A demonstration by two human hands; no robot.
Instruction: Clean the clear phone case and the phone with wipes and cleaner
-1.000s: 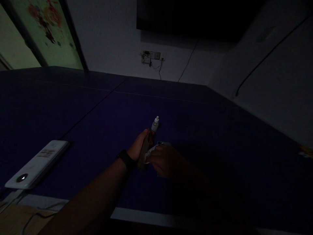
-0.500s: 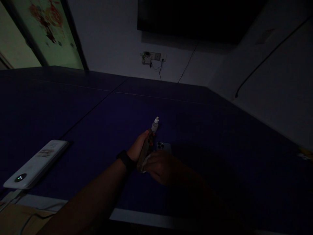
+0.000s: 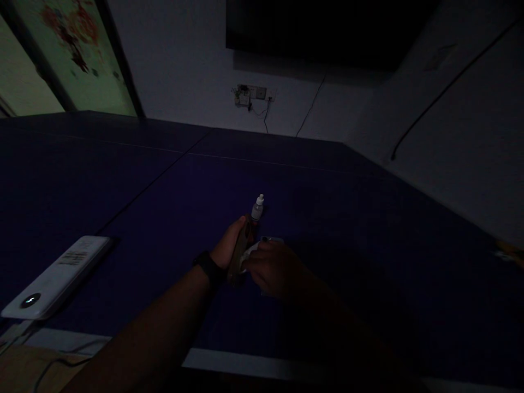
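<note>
My left hand (image 3: 227,245), with a dark watch on the wrist, is closed around a brownish phone case (image 3: 238,254) held tilted on its edge. A large opening shows near the case's upper end. A crumpled white wipe (image 3: 248,253) is pinched in my right hand (image 3: 273,267) and touches the inner side of the case; whether it is cloth or tissue I cannot tell. Beneath my right hand lies a phone (image 3: 278,240), mostly covered. Just beyond the case stands a small clear dropper bottle (image 3: 257,209) with a white cap.
A white power bank (image 3: 61,275) with a lit round display lies at the left, a cable plugged in at its near end. The dark blue table (image 3: 196,185) runs to the wall, where sockets (image 3: 257,93) sit below a large dark screen (image 3: 327,33). The room is dim.
My right hand has moved slightly up along the phone case with the wipe, covering more of the phone. The view has shifted a little.
</note>
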